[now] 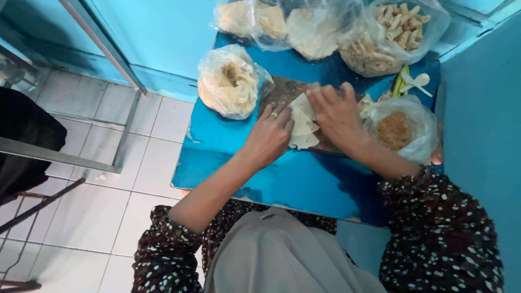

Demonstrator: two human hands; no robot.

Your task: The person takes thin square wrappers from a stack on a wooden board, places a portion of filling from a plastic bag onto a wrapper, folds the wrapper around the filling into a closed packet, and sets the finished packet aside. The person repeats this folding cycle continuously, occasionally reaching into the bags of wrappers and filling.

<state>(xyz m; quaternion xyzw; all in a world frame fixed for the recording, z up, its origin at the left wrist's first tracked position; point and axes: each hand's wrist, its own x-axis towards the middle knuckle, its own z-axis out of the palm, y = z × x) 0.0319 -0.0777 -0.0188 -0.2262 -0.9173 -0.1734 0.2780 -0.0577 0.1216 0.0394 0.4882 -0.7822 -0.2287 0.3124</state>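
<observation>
A thin pale pastry sheet lies on a dark wooden board on a glossy blue table. My left hand, with a ring on one finger, presses on the sheet's left edge. My right hand rests on its right side, fingers curled over the fold. Both hands touch the sheet. Part of the sheet is hidden beneath my fingers.
Clear plastic bags surround the board: pale wrappers at left, brown crumbs at right, rolled pastries and flat sheets at the back. A white plastic spoon lies by green stalks. Blue wall at right, tiled floor and metal frame at left.
</observation>
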